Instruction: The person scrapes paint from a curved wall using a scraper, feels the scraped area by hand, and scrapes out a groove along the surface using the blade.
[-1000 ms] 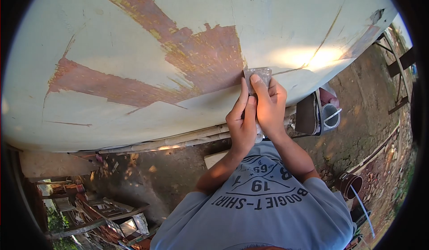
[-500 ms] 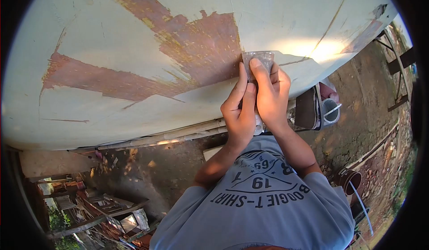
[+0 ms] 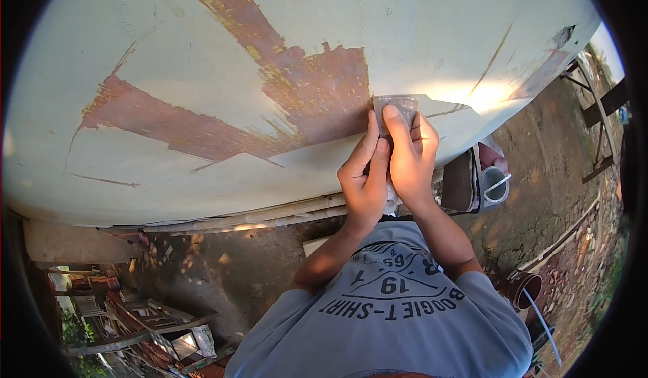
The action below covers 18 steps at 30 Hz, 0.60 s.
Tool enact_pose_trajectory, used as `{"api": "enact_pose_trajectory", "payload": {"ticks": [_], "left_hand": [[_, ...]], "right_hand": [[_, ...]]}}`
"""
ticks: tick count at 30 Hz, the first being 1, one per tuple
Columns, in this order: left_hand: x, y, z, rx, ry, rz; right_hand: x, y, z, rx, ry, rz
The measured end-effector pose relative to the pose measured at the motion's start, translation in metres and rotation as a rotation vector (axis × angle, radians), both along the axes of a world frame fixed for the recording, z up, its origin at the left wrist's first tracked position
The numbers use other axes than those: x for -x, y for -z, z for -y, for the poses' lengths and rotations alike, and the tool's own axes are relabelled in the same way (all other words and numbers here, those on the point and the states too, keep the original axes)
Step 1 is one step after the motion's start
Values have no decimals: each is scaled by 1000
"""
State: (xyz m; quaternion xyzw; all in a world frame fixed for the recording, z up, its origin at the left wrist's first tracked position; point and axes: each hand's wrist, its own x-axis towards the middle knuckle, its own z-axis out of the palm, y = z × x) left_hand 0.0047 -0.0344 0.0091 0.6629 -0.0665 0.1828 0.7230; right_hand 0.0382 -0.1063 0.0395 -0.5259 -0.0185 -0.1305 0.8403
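Observation:
Both my hands grip a flat grey scraper blade (image 3: 399, 105), pressed against a pale painted surface (image 3: 270, 182). My right hand (image 3: 413, 158) has its thumb laid along the face of the blade, the other fingers curled behind. Close beside it, my left hand (image 3: 362, 185) is closed at the blade's lower left side, partly hidden. Just left of the blade lies a brownish-red bare patch (image 3: 331, 88) with ragged, yellowish edges. Another bare strip (image 3: 162, 118) runs off to the left.
Bamboo poles (image 3: 290, 212) run under the surface's lower edge. A grey bucket (image 3: 496, 183) with a white stick stands right of my arms, a brown bucket (image 3: 526, 289) lower right. Broken wood and rubble (image 3: 162, 324) lie lower left.
The view has shifted, so the surface and its bare patches appear lower and slightly to the right. Both hands keep their hold on the scraper blade, at nearly the same spot beside the patch.

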Motion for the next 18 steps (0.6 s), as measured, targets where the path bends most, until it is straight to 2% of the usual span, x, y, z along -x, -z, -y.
{"api": "enact_pose_trajectory", "payload": {"ticks": [3, 6, 8, 11, 15, 18], "left_hand": [[0, -7, 0, 60, 28, -80], [1, 8, 4, -59, -67, 7], [-6, 9, 4, -19, -61, 23], [-6, -14, -4, -10, -15, 10], [2, 4, -1, 68, -20, -46], [0, 9, -3, -8, -39, 8]], "right_hand": [[3, 3, 3, 15, -21, 13], [4, 14, -1, -4, -3, -11], [2, 16, -5, -29, 17, -40], [-3, -10, 0, -23, -26, 43], [4, 3, -4, -26, -13, -54], [2, 7, -7, 10, 32, -48]]}}
